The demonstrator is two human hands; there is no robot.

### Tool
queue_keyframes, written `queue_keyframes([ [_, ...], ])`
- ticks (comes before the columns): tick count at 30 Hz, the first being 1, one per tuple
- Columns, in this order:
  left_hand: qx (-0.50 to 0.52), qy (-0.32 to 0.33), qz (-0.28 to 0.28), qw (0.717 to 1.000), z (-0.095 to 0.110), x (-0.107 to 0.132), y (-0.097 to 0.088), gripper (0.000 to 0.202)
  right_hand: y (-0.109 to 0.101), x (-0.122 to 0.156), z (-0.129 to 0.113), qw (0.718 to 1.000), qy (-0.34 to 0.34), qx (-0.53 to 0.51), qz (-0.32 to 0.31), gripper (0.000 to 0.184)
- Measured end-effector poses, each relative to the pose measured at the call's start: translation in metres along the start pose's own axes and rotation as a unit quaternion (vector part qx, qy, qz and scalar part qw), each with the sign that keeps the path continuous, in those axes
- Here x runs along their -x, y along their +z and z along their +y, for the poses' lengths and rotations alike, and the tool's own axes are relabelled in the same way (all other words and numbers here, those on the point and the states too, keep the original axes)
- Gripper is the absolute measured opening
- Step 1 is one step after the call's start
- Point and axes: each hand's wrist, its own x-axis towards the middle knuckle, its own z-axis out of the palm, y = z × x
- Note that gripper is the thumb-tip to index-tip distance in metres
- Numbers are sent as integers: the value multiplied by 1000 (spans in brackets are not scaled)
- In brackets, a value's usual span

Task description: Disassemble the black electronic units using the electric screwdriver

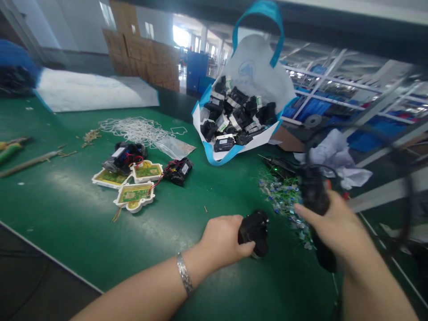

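Note:
My left hand (222, 238) is closed around a black plastic housing (254, 229), just above the green table in front of me. To its right, my right hand (337, 218) grips a black corded power tool (313, 189); motion blurs it, so its exact kind is unclear. A pile of small wired parts (289, 205) with green leads lies on the table between the hands, partly behind the right one. Behind that pile rests another black tool (281, 167) with a thin tip and a small green light.
A white bag (257, 73) with blue trim holds many black-and-white modules. White open casings with circuit boards (135, 194) and wired black modules (179, 170) lie left. Farther back are white wire loops (137, 130); pliers (11, 147) sit at far left. Crumpled white material (334, 154) lies right.

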Motion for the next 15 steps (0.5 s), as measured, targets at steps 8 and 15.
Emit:
queue_keyframes([
  [8,360,-193,65,911,-26,-15,2,25,63,24,13,989,-85,116,-45,33],
  [15,484,-198,64,850,-22,-14,5,38,72,60,-9,954,-90,-279,-56,48],
])
